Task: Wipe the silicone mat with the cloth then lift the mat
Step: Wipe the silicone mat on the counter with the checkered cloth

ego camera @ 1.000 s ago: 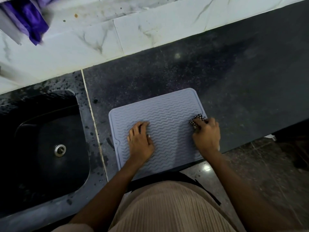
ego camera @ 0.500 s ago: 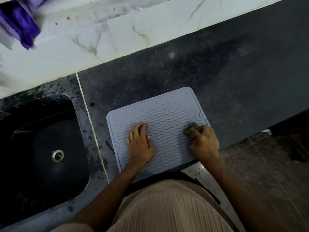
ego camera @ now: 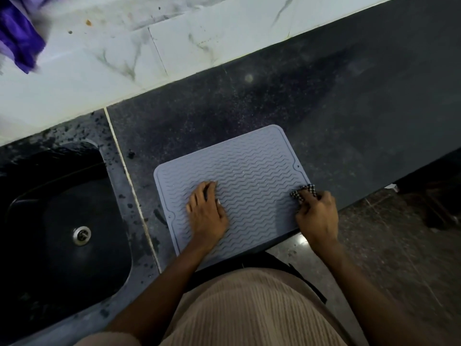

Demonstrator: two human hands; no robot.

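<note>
A pale grey silicone mat (ego camera: 252, 176) with a wavy ribbed pattern lies flat on the dark stone counter (ego camera: 324, 108), at its front edge. My left hand (ego camera: 207, 211) presses palm-down on the mat's near-left part, fingers spread. At the mat's right edge my right hand (ego camera: 316, 216) is closed on a small black-and-white checked cloth (ego camera: 305, 192). Only a bunched corner of the cloth shows past my fingers.
A black sink (ego camera: 62, 221) with a metal drain (ego camera: 81, 236) is set into the counter left of the mat. A white marble-look tiled wall (ego camera: 149, 58) runs behind the counter, with purple fabric (ego camera: 20, 38) hanging at top left. Brown floor tiles (ego camera: 399, 258) lie below right.
My right hand slid the cloth leftward over the mat, then back out to the right edge. My left hand stayed pressed in the same spot.
</note>
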